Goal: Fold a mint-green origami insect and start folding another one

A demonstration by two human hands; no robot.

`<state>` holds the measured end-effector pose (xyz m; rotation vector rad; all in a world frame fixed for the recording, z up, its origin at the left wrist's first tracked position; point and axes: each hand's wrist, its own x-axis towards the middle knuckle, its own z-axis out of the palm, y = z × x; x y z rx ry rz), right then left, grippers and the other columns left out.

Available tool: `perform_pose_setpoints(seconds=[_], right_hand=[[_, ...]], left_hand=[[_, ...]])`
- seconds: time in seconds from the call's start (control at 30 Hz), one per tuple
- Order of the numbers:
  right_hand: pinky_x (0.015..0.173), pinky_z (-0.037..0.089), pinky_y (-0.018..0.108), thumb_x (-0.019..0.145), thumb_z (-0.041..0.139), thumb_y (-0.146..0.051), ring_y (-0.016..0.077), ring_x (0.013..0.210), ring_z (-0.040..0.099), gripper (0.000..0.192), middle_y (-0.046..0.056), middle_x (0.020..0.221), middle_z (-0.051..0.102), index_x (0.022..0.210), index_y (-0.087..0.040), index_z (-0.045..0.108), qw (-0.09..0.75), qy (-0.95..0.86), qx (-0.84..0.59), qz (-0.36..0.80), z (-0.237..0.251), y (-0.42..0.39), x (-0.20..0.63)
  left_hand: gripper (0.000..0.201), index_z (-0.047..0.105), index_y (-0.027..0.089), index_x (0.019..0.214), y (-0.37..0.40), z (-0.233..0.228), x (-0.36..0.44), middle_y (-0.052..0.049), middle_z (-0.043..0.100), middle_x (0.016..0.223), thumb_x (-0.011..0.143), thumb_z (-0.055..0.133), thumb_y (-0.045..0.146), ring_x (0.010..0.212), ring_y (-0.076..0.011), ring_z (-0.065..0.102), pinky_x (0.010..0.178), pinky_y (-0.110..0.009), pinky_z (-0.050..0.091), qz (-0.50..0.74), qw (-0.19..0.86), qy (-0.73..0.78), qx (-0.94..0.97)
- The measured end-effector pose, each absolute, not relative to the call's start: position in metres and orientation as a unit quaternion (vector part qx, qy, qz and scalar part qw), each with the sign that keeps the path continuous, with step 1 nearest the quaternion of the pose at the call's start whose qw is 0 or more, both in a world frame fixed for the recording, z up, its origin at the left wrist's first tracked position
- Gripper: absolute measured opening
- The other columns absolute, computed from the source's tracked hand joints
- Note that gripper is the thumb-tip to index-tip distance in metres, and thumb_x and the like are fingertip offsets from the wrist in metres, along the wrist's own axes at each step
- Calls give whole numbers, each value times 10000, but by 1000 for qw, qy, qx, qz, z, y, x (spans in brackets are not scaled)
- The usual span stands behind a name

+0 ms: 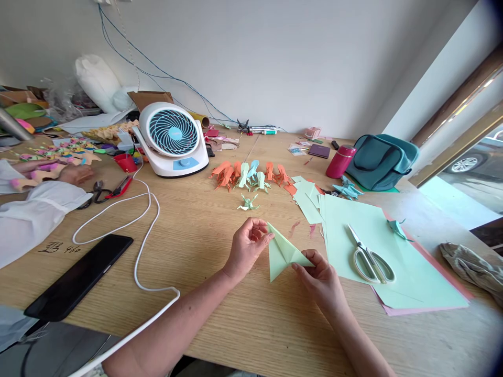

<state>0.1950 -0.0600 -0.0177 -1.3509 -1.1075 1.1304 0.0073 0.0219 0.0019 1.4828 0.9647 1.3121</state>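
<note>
A pale wood-grain bench [204, 230] runs along a plain white wall with thin blue wires trailing down it, and a wide window at the right edge shows a parked car outside. At the near middle of the bench, the person's left hand [248, 247] pinches the upper corner of a light green folded paper [282, 252] between thumb and fingers, while the right hand [320, 277] closes its fingertips on the lower right point; the piece is held just above the wood as a flat, pointed shape with a central crease, so it looks to be only partway folded. Beyond it stands a single small green finished figure [248, 202], and further back a row of finished figures [251, 175] in orange, green and blue, which suggests many are already done. Just right of the hands lies a stack of green sheets [393, 262] on pink ones, with scissors [369, 256] lying on top, so plenty of paper remains unused. A white desk fan [173, 137] stands behind, its white cable [145, 230] looping toward a black phone [78, 277] at the near left. A teal bag [381, 159] and a red flask [340, 161] sit at the far right. At the left edge, another person's white sleeve [35, 214] rests on the bench.
</note>
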Motion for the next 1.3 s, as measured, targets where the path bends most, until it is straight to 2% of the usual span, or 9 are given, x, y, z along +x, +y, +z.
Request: perform_pose_setpoints(seconds=[0.13, 0.37, 0.63, 0.7, 0.83, 0.97, 1.17, 1.23, 1.3], right_hand=[[470, 312, 244, 763, 748, -490, 129, 570, 440, 339, 8, 756, 576, 889, -209, 604, 507, -478, -570, 436, -14, -61, 192], [516, 384, 249, 763, 750, -448, 144, 612, 466, 291, 5, 763, 580, 854, -213, 605, 512, -495, -573, 406, -9, -61, 191], [574, 415, 267, 825, 683, -436, 159, 654, 479, 246, 9, 771, 560, 856, -212, 585, 499, -527, -585, 363, -7, -63, 190], [591, 420, 269, 816, 688, -432, 162, 660, 481, 240, 8, 765, 569, 846, -214, 593, 500, -533, -587, 348, -5, -64, 189], [588, 414, 266, 803, 695, -425, 160, 651, 490, 229, 4, 757, 590, 834, -218, 603, 496, -533, -592, 345, -1, -64, 187], [598, 430, 267, 801, 697, -399, 163, 663, 516, 214, 9, 773, 612, 867, -215, 612, 492, -532, -588, 360, -1, -64, 187], [630, 469, 276, 823, 680, -361, 186, 736, 567, 203, 19, 823, 639, 956, -225, 611, 476, -543, -554, 415, -8, -64, 187], [656, 474, 291, 831, 671, -349, 198, 767, 589, 227, 32, 868, 661, 1015, -230, 612, 462, -562, -564, 391, -8, -64, 188], [694, 469, 313, 836, 664, -326, 215, 816, 601, 212, 52, 928, 676, 1021, -233, 621, 462, -584, -588, 315, -8, -65, 190]], left_hand=[[193, 610, 191, 985, 17, 7, 7, -21, 632, 898, 843, 685, 298, 752, -123, 568, 737, -240, 464, 528, 397, 390, 642], [260, 621, 213, 1160, 13, 11, 5, -30, 613, 935, 904, 607, 259, 737, -124, 518, 768, -252, 464, 522, 310, 366, 705], [306, 594, 204, 1186, 16, 10, 6, -52, 625, 1007, 897, 606, 306, 795, -137, 554, 766, -250, 465, 525, 351, 404, 662], [255, 620, 199, 1126, 17, 11, 6, -49, 626, 983, 891, 601, 295, 792, -137, 556, 763, -251, 461, 524, 359, 398, 662], [111, 619, 181, 849, 16, 15, 6, -15, 598, 814, 863, 610, 291, 724, -132, 527, 726, -250, 442, 513, 382, 375, 671], [286, 491, 183, 627, 11, 18, 9, 32, 474, 628, 833, 630, 324, 629, -114, 443, 659, -236, 389, 464, 386, 379, 701], [261, 556, 172, 613, 7, 7, 15, 13, 559, 638, 802, 662, 317, 632, -125, 474, 616, -240, 357, 390, 345, 406, 751], [281, 552, 172, 603, 10, 5, 13, 24, 537, 599, 806, 655, 335, 577, -113, 443, 562, -233, 323, 368, 356, 426, 745], [300, 543, 175, 589, 15, 7, 8, 36, 500, 558, 800, 659, 354, 528, -103, 405, 519, -230, 282, 337, 366, 450, 742]])
